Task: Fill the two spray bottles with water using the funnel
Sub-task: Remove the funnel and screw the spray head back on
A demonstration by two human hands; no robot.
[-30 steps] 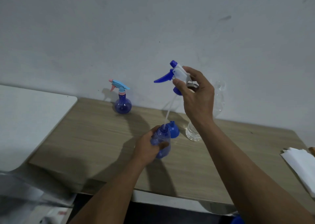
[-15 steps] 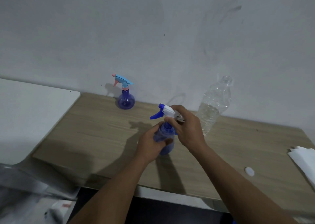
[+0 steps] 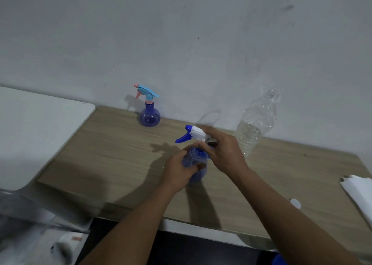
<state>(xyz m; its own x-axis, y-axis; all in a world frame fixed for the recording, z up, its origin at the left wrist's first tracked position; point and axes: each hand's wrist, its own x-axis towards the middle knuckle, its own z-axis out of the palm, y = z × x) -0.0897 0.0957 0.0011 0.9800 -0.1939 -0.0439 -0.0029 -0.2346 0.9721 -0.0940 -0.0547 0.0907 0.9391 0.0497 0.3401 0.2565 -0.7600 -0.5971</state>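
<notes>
A blue spray bottle (image 3: 194,160) stands mid-table, its body wrapped by my left hand (image 3: 179,169). My right hand (image 3: 221,151) grips the white and blue trigger head (image 3: 193,133) seated on that bottle's neck. A second blue spray bottle (image 3: 150,113), round-bellied with a light blue and pink trigger, stands upright near the wall. A clear plastic water bottle (image 3: 255,125), capless and partly full, stands to the right behind my right hand. The funnel is hidden behind my hands.
The wooden table (image 3: 112,149) runs up against a white wall. A white bottle cap (image 3: 295,203) lies front right. White paper sheets (image 3: 358,192) rest at the right edge. A white surface (image 3: 36,129) adjoins the table's left side.
My right hand brought the trigger head down from high above the table onto the bottle's neck, sliding its tube inside. My left hand kept hold of the bottle.
</notes>
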